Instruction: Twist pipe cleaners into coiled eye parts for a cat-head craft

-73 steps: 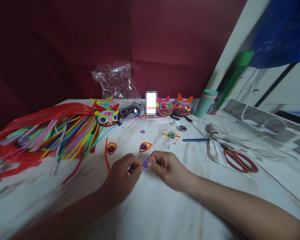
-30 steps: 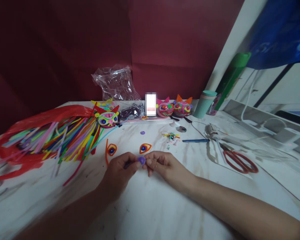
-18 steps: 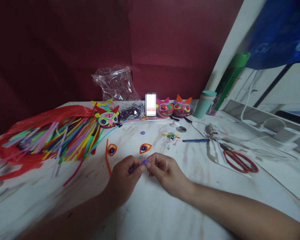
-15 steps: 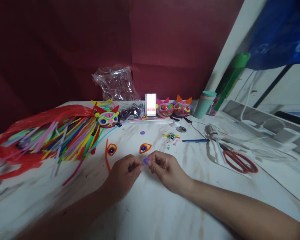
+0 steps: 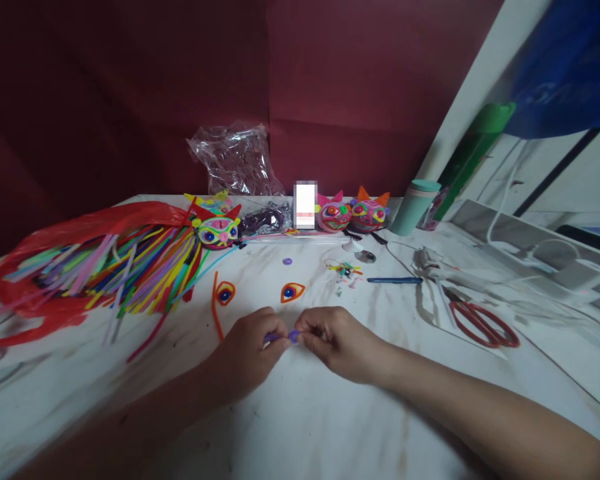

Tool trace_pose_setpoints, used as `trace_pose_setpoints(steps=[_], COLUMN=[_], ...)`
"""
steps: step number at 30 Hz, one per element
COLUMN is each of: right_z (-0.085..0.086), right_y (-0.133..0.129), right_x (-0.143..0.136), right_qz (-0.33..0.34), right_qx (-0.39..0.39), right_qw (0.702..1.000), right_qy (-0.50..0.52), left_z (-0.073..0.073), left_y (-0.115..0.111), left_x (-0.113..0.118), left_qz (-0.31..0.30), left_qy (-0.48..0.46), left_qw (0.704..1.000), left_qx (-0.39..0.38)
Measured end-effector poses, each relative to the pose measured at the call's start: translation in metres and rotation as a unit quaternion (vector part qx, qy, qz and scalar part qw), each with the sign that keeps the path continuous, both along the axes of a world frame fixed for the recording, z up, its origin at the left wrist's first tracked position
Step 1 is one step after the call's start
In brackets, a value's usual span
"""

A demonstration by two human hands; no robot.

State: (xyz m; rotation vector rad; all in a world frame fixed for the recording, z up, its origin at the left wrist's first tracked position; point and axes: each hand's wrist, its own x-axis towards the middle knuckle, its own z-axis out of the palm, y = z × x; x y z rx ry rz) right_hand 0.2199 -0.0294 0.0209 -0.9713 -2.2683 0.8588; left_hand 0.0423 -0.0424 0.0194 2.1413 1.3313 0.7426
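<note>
Both hands meet over the white marbled table. My left hand pinches the straight end of a purple pipe cleaner. My right hand pinches its coiled end, a small purple spiral between the fingertips. Just beyond the hands lie two orange-rimmed pipe-cleaner eyes, the left one with a long orange tail.
A heap of coloured pipe cleaners on red plastic fills the left. Finished cat-face balls stand at the back by a clear bag. Red scissors, a blue pen, a teal cup and small scraps lie to the right.
The hands stay together on the purple pipe cleaner, turning the coil; the spiral went from facing up to edge-on. The view shifted slightly.
</note>
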Motion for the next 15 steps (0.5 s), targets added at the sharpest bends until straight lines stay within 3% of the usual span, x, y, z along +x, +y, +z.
trace_pose_setpoints(steps=[4, 7, 12, 15], right_z=[0.003, 0.002, -0.001, -0.005], right_y=[-0.002, -0.002, -0.001, -0.003], right_x=[0.001, 0.001, -0.006, -0.013], right_qz=[0.025, 0.026, 0.019, 0.005], right_qx=[0.004, -0.038, -0.194, -0.231], right_qw=[1.0, 0.999, 0.966, 0.942], right_qy=[-0.016, 0.004, 0.171, 0.245], left_z=[0.001, 0.003, 0.007, 0.006], left_y=[-0.001, -0.002, -0.003, -0.005], left_x=[0.002, 0.002, 0.001, 0.004], left_qz=[-0.02, -0.036, 0.017, 0.05], left_qy=[0.004, -0.01, -0.09, -0.137], left_qw=[0.999, 0.999, 0.996, 0.989], left_qx=[-0.033, -0.018, -0.008, -0.018])
